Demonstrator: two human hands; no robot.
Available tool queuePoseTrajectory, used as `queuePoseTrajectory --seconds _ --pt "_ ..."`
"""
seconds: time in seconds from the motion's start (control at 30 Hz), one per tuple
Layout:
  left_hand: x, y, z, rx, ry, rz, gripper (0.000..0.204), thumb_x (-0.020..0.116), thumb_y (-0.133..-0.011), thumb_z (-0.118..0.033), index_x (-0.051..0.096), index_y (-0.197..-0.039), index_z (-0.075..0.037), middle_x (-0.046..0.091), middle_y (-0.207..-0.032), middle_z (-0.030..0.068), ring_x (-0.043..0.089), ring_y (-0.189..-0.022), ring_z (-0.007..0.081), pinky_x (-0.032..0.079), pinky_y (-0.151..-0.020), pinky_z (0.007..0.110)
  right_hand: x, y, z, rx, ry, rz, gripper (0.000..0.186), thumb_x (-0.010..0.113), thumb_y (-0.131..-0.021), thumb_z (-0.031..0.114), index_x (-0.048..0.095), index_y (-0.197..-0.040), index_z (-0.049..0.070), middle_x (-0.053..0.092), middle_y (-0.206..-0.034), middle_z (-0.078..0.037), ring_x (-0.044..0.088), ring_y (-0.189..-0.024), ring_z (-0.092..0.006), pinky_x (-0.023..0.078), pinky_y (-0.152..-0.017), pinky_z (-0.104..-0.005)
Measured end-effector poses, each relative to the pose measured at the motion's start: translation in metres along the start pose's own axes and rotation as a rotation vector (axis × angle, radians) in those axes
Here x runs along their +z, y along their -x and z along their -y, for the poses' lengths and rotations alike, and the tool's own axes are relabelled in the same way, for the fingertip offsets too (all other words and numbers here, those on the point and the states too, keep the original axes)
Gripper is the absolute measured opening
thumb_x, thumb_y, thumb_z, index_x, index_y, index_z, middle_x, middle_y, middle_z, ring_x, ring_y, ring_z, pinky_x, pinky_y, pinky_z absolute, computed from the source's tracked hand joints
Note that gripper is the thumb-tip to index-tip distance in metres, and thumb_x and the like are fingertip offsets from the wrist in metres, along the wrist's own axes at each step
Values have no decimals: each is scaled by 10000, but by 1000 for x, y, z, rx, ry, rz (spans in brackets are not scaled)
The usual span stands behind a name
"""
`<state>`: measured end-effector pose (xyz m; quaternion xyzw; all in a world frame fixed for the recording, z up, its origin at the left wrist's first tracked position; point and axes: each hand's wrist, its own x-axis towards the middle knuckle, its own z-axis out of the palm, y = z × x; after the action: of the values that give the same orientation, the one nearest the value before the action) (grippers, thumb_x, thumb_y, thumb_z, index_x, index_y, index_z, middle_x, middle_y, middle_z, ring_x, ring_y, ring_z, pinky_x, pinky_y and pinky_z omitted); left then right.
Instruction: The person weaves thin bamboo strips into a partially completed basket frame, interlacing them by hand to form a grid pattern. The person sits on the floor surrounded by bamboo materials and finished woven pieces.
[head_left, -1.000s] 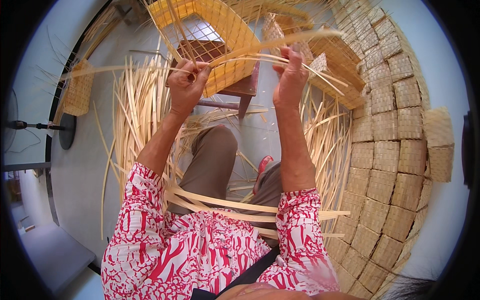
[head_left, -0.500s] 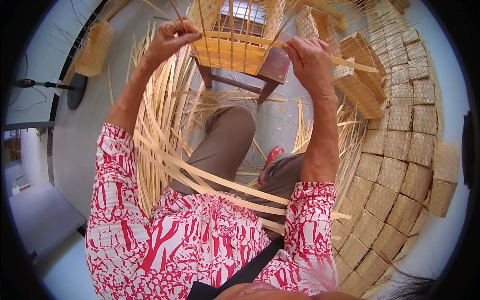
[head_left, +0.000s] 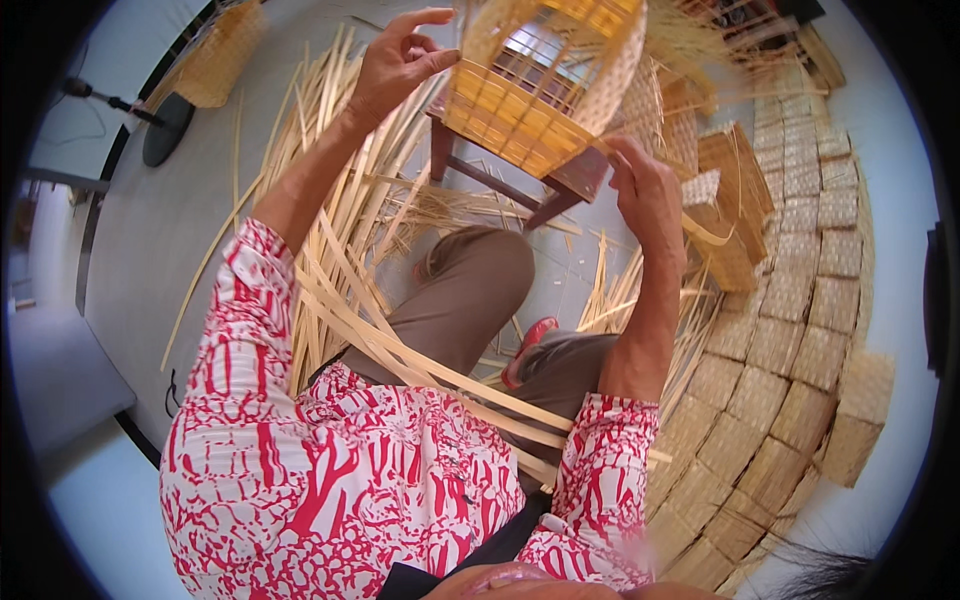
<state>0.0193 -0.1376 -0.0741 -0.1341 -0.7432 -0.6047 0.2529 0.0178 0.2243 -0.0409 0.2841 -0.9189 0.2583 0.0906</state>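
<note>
A yellow, partly woven basket with open upright strips stands tilted on a dark wooden stool. My left hand is at its upper left, index finger extended, fingers apart and thumb at the edge. My right hand pinches a flat bamboo strip near the basket's lower right corner; its loose end curves rightward. More long pale strips lie across my lap.
Loose strips cover the floor around my legs. Yellow baskets stand behind my right hand, another at back left. Stacked woven boxes line the right side. A black stand base sits at left.
The basket has turned and shifted right. My left hand has opened from its pinch on the strip. My right hand has moved down and right, still pinching.
</note>
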Motion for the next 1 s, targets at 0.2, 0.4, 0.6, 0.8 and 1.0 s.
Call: queuePoseTrajectory --seconds 0.2,0.4,0.6,0.8,1.0 --pt "9 80 4 -299 -47 14 79 741 -941 -62 748 -1015 -36 722 -914 -9 635 -803 49 537 -708 220 9 -1 3 104 -158 56 198 640 -920 147 682 -1114 136 708 -822 -163 696 -787 -386 514 -684 -460" --pt "52 58 -59 183 -367 297 210 741 -903 -15 733 -1111 -42 732 -909 80 676 -700 112 552 -632 265 20 -3 19 89 -180 -19 163 690 -938 268 724 -1012 127 696 -757 -155 691 -723 -375 520 -643 -457" --pt "101 15 -67 414 -557 388 278 723 -892 -80 695 -1169 -70 736 -985 122 720 -797 258 587 -696 348 21 0 27 94 -185 -68 123 688 -933 247 712 -994 142 715 -759 -121 697 -740 -376 528 -651 -473" --pt "90 2 -66 331 -578 611 98 725 -897 -100 712 -978 -46 724 -901 98 736 -761 249 584 -666 352 27 7 33 -160 -114 -202 84 626 -949 150 658 -1026 160 698 -779 -120 697 -756 -367 529 -627 -481" --pt "81 1 -73 387 -546 708 116 738 -890 -56 740 -1004 -34 728 -878 98 741 -705 223 580 -637 315 32 9 27 -258 -9 -220 66 665 -896 159 630 -935 118 689 -766 -118 692 -747 -360 523 -640 -487"
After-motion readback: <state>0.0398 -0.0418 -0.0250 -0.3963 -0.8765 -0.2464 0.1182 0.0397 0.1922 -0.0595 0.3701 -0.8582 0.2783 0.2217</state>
